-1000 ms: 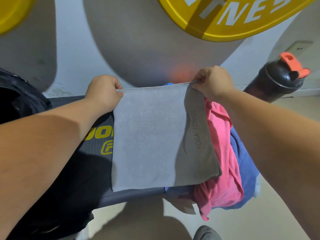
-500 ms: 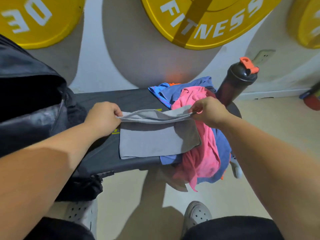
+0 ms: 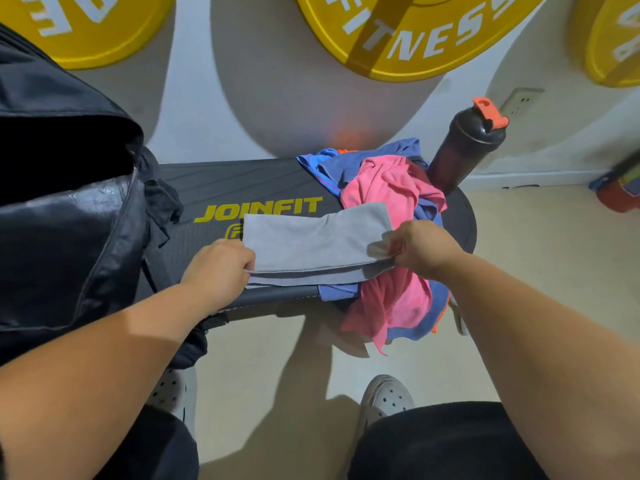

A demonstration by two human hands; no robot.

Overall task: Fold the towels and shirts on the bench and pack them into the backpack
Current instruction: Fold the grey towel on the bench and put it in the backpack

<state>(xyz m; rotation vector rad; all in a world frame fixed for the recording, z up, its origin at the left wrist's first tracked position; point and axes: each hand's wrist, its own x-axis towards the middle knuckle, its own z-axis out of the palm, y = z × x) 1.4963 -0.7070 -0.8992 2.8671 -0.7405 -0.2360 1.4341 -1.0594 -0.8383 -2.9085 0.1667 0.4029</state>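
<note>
The left hand [image 3: 221, 268] curls its fingers round the near left corner of the grey towel [image 3: 311, 244], and the right hand [image 3: 422, 249], well apart from it, pinches the towel's right end between thumb and fingers. The towel lies folded over on itself in a long flat band on the near edge of the black bench [image 3: 242, 185], just below the yellow JOINFIT lettering. Its right end rests on a crumpled pink shirt [image 3: 391, 188], which lies on a blue shirt [image 3: 346, 164]; both spill over the bench's near right edge. At the far right of the bench stands a dark bottle [image 3: 464, 150] with an orange cap. The black backpack [image 3: 69, 220] stands at the left end of the bench, its top unzipped. Yellow weight plates [image 3: 398, 36] hang on the far wall.
</note>
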